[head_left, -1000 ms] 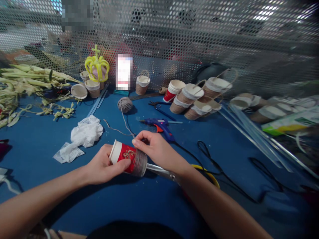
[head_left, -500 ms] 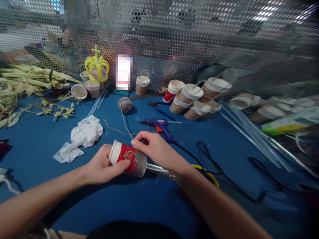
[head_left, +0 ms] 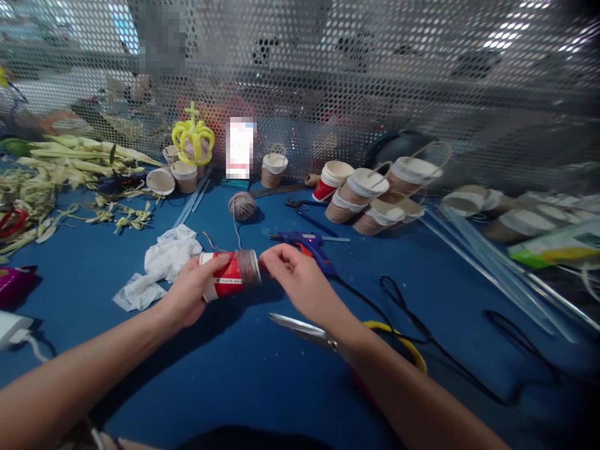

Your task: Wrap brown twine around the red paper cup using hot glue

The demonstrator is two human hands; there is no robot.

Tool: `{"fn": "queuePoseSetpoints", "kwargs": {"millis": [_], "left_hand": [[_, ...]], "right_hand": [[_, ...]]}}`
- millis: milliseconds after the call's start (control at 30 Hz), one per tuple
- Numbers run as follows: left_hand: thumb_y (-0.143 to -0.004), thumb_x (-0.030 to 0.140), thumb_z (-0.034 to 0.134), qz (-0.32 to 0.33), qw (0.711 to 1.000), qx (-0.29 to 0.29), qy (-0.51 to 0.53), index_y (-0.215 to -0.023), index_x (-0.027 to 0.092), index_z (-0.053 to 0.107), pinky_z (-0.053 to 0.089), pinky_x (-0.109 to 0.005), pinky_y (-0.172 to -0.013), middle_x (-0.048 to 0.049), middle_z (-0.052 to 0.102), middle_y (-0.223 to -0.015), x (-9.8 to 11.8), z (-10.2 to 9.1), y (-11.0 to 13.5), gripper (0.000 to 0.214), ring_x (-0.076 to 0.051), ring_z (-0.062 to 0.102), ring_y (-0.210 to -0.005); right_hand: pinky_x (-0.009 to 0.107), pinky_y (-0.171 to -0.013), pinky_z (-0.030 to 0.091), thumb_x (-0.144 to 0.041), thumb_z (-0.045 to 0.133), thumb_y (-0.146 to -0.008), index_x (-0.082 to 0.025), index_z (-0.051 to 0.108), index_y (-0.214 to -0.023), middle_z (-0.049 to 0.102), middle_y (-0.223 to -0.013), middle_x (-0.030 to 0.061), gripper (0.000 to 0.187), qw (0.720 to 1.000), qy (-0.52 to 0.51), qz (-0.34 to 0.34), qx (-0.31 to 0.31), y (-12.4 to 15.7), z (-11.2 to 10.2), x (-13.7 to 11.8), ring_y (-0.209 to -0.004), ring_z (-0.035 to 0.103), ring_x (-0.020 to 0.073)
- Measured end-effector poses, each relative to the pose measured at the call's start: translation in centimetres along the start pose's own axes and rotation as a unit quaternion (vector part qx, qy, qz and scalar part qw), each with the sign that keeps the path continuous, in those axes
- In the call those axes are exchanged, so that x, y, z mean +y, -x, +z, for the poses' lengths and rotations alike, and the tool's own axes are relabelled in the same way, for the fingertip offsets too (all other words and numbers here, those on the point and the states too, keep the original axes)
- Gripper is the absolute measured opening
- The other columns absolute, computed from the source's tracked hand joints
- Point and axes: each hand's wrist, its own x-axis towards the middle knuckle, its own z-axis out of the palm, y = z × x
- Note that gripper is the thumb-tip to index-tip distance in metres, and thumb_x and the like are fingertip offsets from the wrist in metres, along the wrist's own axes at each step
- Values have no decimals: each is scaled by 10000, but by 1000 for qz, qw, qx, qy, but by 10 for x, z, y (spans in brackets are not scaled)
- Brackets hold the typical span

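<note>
Left hand (head_left: 187,299) grips the red cup (head_left: 227,282) sideways; right hand (head_left: 296,282) pinches twine (head_left: 248,267) at its base. Mid-winding, I'd say: the next wrap wants tension.

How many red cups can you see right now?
2. One red cup is held sideways in the left hand; a second red cup leans beside the wrapped cups at the back. Others may be hidden.

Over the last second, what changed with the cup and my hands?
The left hand lifted the red paper cup and turned it level. The right hand slid from its top to the twine-wrapped end. The left grip, scissors, glue gun and twine ball stayed put.
</note>
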Motion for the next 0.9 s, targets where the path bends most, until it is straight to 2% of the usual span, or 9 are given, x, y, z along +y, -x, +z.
{"fn": "queuePoseSetpoints", "kwargs": {"millis": [100, 200, 400, 733, 900], "left_hand": [[-643, 276, 652, -15, 1000, 3, 9, -651, 109, 611, 364, -154, -386, 8, 592, -497, 0, -1, -3, 173, -68, 505, -405], [-657, 280, 640, -22, 1000, 7, 17, -690, 109, 619, 355, -159, -386, 14, 589, -505, -1, -2, -3, 176, -65, 499, -403], [-669, 278, 627, -32, 999, 3, 19, -725, 107, 632, 352, -165, -396, 13, 600, -510, -2, -1, -2, 180, -70, 506, -410], [-646, 252, 667, -10, 999, 2, 35, -680, 111, 617, 402, -160, -438, 3, 632, -539, -4, 1, 1, 153, -80, 551, -453], [-653, 280, 670, 21, 1000, -17, 10, -715, 110, 634, 400, -159, -444, -2, 636, -557, -5, 0, 3, 184, -78, 540, -462]], "right_hand": [[296, -670, 433, -354, 543, -768, -172, 522, -829, 593, -817, 33, 193, 998, 57, -33, -17, 7, 6, -5, -726, 536, 142], [317, -709, 431, -335, 601, -726, -176, 522, -874, 593, -876, 49, 231, 992, 106, -61, 0, 10, 11, -3, -788, 537, 160], [326, -708, 434, -310, 571, -744, -181, 512, -875, 588, -873, 54, 193, 984, 145, -95, 31, 11, 16, 4, -794, 540, 169], [325, -691, 443, -221, 553, -715, -164, 515, -817, 585, -806, 61, 123, 983, 159, -80, 46, 12, 18, 0, -735, 539, 168], [323, -692, 440, -259, 566, -717, -183, 501, -808, 585, -807, 41, 136, 993, 105, -58, 22, 11, 12, -7, -739, 534, 158]]}}
